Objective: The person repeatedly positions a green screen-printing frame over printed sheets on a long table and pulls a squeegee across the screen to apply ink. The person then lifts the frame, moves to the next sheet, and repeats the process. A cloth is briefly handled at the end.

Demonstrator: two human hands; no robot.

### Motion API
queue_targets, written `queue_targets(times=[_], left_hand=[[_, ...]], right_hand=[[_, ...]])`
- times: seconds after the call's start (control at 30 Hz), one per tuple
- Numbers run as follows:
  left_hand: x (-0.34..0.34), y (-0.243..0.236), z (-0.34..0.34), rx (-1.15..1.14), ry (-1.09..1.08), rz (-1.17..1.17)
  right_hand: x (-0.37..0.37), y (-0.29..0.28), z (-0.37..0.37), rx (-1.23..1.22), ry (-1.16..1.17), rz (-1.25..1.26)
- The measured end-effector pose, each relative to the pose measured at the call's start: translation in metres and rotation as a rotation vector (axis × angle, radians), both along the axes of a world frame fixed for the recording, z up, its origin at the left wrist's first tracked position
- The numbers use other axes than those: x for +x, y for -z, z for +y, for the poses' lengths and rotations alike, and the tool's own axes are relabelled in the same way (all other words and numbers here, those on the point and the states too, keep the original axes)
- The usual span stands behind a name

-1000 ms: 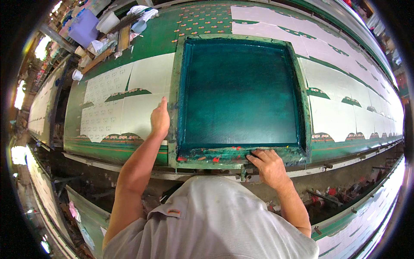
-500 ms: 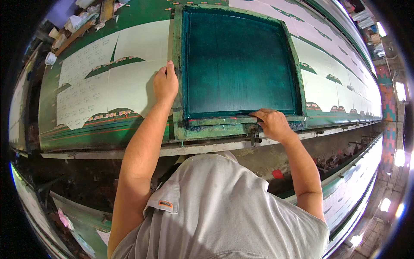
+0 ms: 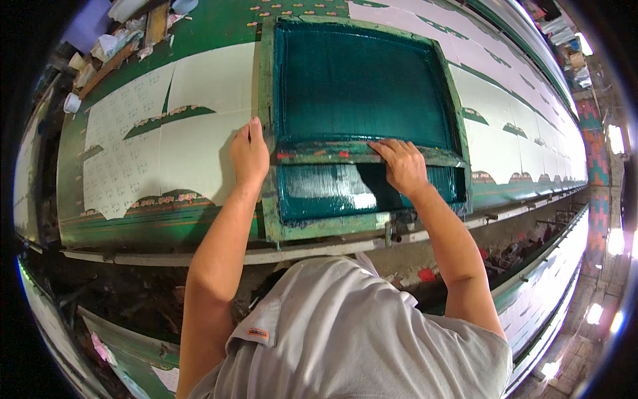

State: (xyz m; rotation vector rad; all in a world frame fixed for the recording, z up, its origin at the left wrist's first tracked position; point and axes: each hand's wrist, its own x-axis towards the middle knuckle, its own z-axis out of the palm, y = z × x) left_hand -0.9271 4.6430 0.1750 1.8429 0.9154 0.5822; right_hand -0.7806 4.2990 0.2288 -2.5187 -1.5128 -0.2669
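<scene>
A screen printing frame (image 3: pixel 267 100) with green wooden rails lies on the long table, its mesh (image 3: pixel 365 86) coated in dark teal ink. Across the mesh, in its nearer half, stretches a squeegee (image 3: pixel 319 154) with a stained wooden bar. My right hand (image 3: pixel 404 166) is closed over this bar right of its middle, fingertips on the far side. On the near side of the bar, the mesh shows a streaked, shiny strip. My left hand (image 3: pixel 250 154) is closed at the frame's left rail; some of its fingers are hidden.
Pale printed sheets (image 3: pixel 212 80) with green curved shapes lie on both sides of the frame. A metal rail (image 3: pixel 166 258) runs along the table's near edge. White cups (image 3: pixel 72 102) and scraps sit at the far left. Another table (image 3: pixel 531 312) stands at the lower right.
My right hand has pushed the squeegee away from the near rail, across part of the mesh. A streaked strip now shows behind it. My left hand stays beside the left rail.
</scene>
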Motion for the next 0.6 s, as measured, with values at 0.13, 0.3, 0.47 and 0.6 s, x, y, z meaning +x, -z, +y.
queue_targets(times=[0.13, 0.3, 0.47, 0.6], left_hand=[[-0.001, -0.007, -0.005, -0.018, -0.034, 0.075], [-0.002, -0.012, -0.008, 0.003, -0.048, 0.078], [0.001, -0.004, -0.011, 0.200, -0.182, 0.096], [0.002, -0.002, -0.013, 0.189, -0.187, 0.090]], right_hand=[[0.084, 0.005, 0.046, -0.002, 0.008, -0.003], [0.189, 0.009, 0.104, -0.041, 0.063, 0.048], [0.279, 0.010, 0.152, -0.085, 0.089, -0.023], [0.323, 0.004, 0.173, -0.144, 0.086, -0.010]])
